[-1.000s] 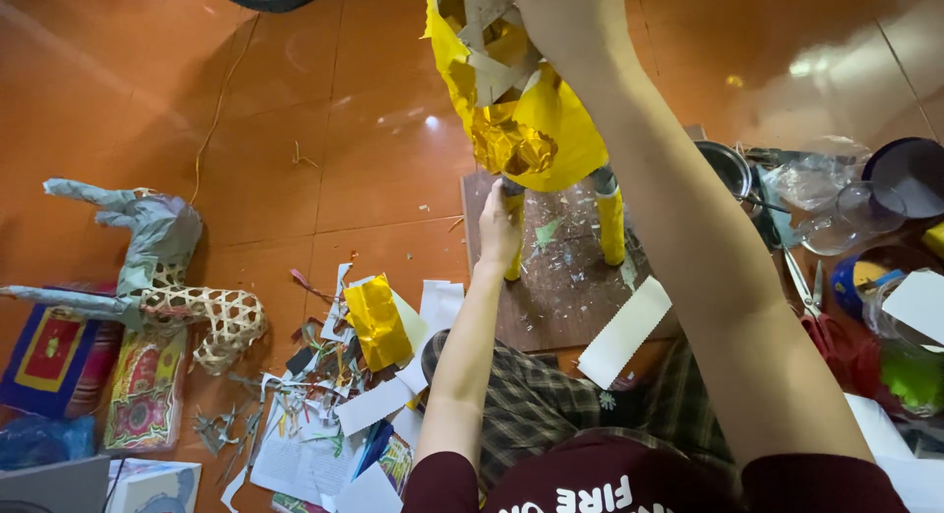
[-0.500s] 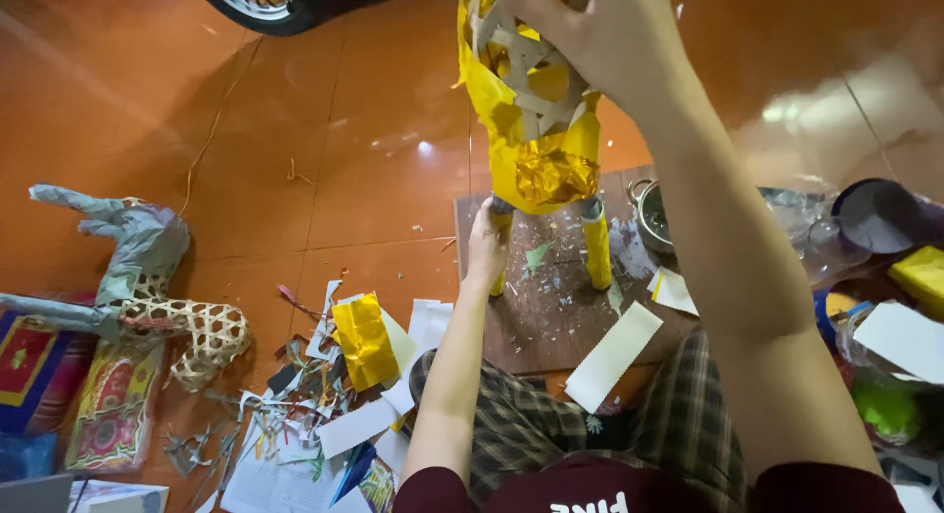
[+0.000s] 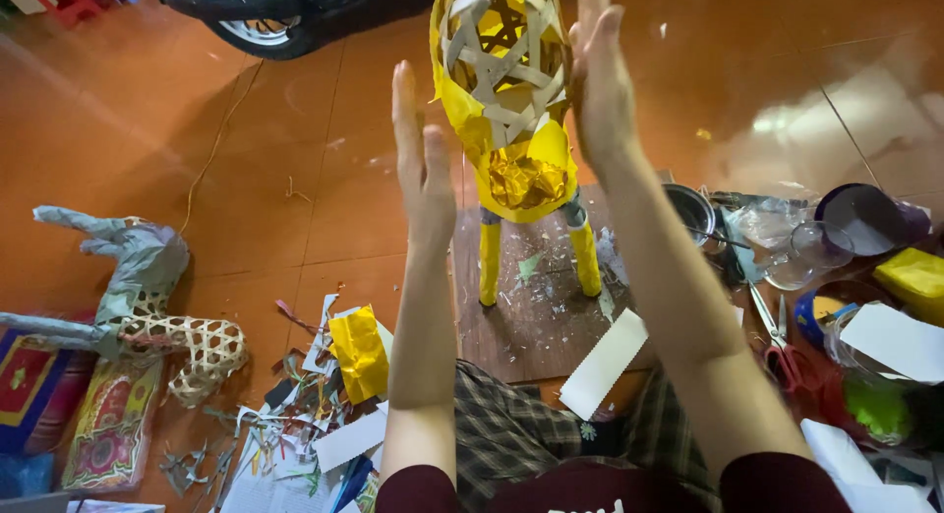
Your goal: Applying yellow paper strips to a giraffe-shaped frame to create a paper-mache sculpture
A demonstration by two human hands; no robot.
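Note:
A woven bamboo animal frame [image 3: 506, 100], partly covered in yellow paper, stands on yellow legs on a brown board [image 3: 536, 306]. My left hand [image 3: 421, 164] is raised flat to the left of the figure, fingers straight, a small gap from it. On the figure's right side my right hand [image 3: 600, 80] is also raised flat, right beside the frame or touching it. Neither hand holds anything.
A second woven animal frame wrapped in grey paper [image 3: 147, 297] lies at left. Paper scraps and a yellow sheet [image 3: 359, 351] litter the floor. A white strip [image 3: 603, 363] lies on my lap. Bowls, a pot [image 3: 688, 210], and scissors [image 3: 777, 341] crowd the right. A scooter wheel [image 3: 261, 26] is behind.
My left hand has let go of the figure's leg and risen beside it. My right hand has released the top and opened flat. The camera has tilted up.

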